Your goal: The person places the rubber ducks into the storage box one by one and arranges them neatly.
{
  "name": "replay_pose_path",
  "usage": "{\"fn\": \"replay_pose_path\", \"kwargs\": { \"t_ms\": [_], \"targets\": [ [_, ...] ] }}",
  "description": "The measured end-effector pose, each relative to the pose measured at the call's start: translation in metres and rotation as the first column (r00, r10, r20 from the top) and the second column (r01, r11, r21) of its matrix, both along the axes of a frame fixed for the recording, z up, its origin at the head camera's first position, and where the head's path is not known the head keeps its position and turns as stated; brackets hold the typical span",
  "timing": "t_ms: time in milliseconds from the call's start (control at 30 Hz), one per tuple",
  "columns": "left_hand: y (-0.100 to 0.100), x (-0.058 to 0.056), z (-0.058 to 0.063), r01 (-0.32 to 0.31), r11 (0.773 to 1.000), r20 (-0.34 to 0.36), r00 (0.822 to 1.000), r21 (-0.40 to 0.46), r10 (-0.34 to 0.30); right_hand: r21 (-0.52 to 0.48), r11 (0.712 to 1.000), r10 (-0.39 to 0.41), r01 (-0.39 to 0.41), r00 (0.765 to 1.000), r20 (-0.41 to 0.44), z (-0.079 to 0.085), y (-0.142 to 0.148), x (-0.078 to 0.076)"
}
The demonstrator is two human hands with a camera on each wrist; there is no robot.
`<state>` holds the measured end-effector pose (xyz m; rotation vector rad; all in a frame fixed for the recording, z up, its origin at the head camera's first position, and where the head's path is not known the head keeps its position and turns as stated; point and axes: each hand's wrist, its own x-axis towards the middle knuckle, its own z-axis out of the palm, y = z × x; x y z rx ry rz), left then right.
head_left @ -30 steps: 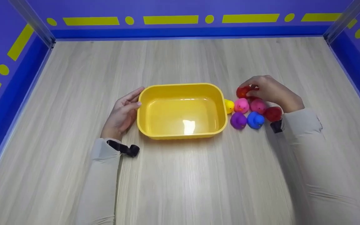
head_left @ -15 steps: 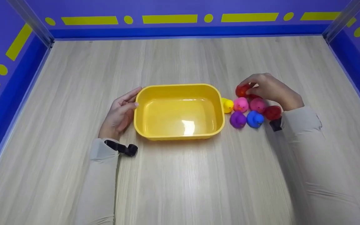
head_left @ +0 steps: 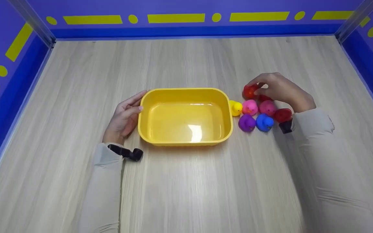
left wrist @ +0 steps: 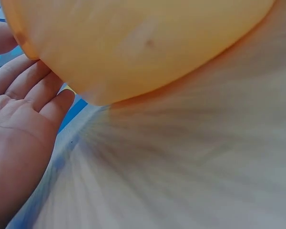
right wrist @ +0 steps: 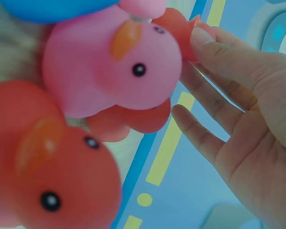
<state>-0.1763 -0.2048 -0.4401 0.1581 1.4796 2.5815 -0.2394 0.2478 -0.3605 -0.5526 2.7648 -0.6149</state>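
Note:
A yellow plastic tub [head_left: 147, 136] stands empty in the middle of the wooden table. My left hand [head_left: 131, 106] lies flat against its left wall with straight fingers; the left wrist view has the palm [left wrist: 19, 119] beside the tub [left wrist: 148, 43]. Right of the tub is a cluster of rubber ducks: yellow [head_left: 236, 108], pink [head_left: 250, 107], magenta [head_left: 266, 107], purple [head_left: 246, 123], blue [head_left: 264, 122] and red [head_left: 282, 115]. My right hand [head_left: 260, 86] curls over another red duck [head_left: 249, 92] at the back of the cluster and pinches it. In the right wrist view a fingertip [right wrist: 200, 36] touches that duck [right wrist: 178, 26].
Blue walls with yellow marks [head_left: 176, 18] close in the table on three sides. Bare wood [head_left: 186, 61] stretches behind the tub and in front of it. Small black wrist cameras [head_left: 129, 153] sit on both sleeves.
The tub has slid slightly to the left with my left hand. My right hand, with the red duck in its fingers, has shifted a little away from me.

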Motion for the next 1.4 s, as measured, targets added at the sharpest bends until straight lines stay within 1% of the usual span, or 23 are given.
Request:
{"fn": "replay_pose_path", "kwargs": {
  "t_ms": [333, 633, 800, 1033, 1267, 1400],
  "targets": [
    [0.0, 0.001, 0.001, 0.006, 1.0, -0.012, 1.0, -0.006, -0.006, 0.004, 1.0, 0.025, -0.025, 1.0, 0.003, 0.012, -0.01, -0.002],
    [0.0, 0.001, 0.0, 0.016, 1.0, -0.021, 1.0, -0.002, -0.016, -0.012, 0.998, 0.068, -0.069, 0.995, -0.072, 0.021, -0.021, 0.0],
    [-0.001, 0.002, -0.001, 0.03, 1.0, -0.02, 0.999, 0.001, -0.03, -0.003, 0.997, 0.08, -0.08, 0.993, -0.092, 0.025, -0.027, 0.0],
    [0.0, 0.002, -0.001, 0.015, 1.0, -0.002, 1.0, 0.007, -0.015, -0.005, 0.987, 0.158, -0.16, 0.977, -0.141, 0.031, -0.036, -0.001],
    [-0.001, 0.001, -0.003, 0.026, 1.0, -0.029, 0.999, 0.005, -0.026, 0.004, 0.984, 0.175, -0.177, 0.973, -0.147, 0.041, -0.05, 0.002],
    [-0.001, 0.0, -0.003, 0.025, 1.0, -0.037, 0.999, 0.006, -0.025, -0.003, 0.98, 0.197, -0.2, 0.966, -0.169, 0.045, -0.058, 0.003]
  ]
}}
